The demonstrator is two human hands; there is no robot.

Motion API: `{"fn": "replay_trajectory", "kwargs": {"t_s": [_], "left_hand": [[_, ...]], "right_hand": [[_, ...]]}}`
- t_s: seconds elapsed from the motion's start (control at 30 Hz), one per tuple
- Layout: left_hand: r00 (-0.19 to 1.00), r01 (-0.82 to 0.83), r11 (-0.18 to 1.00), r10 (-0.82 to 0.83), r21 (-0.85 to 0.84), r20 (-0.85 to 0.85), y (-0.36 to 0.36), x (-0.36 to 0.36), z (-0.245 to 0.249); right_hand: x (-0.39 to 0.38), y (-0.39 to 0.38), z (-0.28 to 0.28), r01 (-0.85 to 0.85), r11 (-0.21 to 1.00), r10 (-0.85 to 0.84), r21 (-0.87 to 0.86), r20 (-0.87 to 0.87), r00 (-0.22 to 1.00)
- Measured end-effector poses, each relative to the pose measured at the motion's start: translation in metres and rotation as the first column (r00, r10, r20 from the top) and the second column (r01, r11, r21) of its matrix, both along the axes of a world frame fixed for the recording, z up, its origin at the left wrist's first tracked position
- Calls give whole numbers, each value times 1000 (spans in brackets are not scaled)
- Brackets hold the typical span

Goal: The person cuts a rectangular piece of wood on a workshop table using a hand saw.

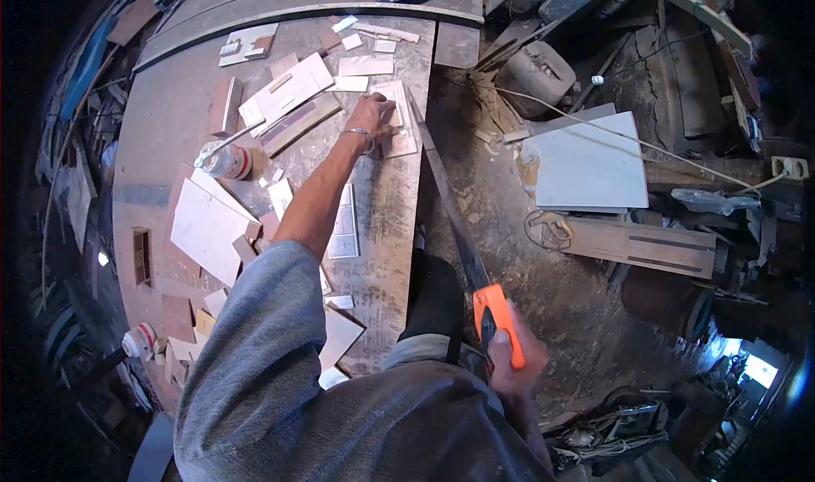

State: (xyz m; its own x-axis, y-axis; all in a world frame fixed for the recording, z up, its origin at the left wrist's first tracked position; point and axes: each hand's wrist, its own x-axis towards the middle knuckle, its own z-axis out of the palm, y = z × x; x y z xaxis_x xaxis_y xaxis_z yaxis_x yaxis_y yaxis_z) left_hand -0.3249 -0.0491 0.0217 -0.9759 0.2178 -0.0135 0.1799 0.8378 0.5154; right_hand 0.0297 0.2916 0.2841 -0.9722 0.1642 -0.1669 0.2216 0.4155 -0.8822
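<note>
A handsaw with an orange handle is in my right hand, whose fingers are wrapped round the grip. The blade runs up and away, its far end at the bench's right edge beside a small light wooden piece. On that piece rests my left hand, with a bracelet at the wrist; its fingers are bent and press the wood against the bench top. Close to the left hand lie a flat pale board and a long narrow wooden strip.
A glue bottle with a brush stands left of my forearm. Boards and offcuts lie over the bench. To the right are a white panel, a plastic container, a cable and a plank.
</note>
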Motion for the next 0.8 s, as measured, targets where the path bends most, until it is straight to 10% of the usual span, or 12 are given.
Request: {"fn": "replay_trajectory", "kwargs": {"t_s": [0.8], "left_hand": [[1000,-15,1000,15,5,-11,7,7,10]], "right_hand": [[30,7,-14,-46,998,43,34,90,995]]}}
